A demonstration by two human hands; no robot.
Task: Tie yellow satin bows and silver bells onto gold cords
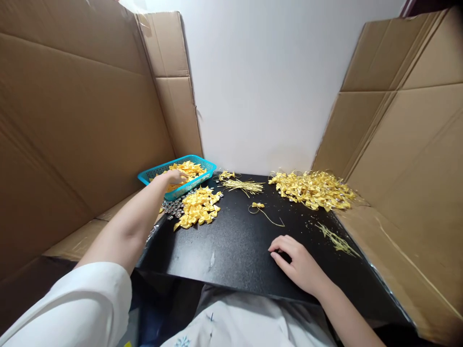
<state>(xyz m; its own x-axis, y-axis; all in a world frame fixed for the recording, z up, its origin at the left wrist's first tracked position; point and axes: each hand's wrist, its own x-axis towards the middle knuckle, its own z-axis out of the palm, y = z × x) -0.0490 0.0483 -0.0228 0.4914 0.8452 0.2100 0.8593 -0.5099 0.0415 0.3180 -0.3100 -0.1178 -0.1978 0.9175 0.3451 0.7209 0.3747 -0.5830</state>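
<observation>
My left hand (176,177) reaches into a turquoise plastic basket (177,193) at the back left, its fingers stretched over the yellow ribbon bows (191,167) inside. The fingertips blend with the bows, and I see nothing clearly held. Near the front edge of the black table (224,255) rests my right hand (289,260), loosely curled, with a gap between thumb and forefinger and nothing in it. Beyond it lies a single bow with a gold twist tie (258,205), one long end trailing right.
In front of the basket sit a pile of yellow bows (198,209) and small silvery pieces (172,209). Gold ties (244,186) lie at the back. A heap of bows with ties (314,189) stands back right, more ties (336,239) nearer. Cardboard walls (90,106) flank the table.
</observation>
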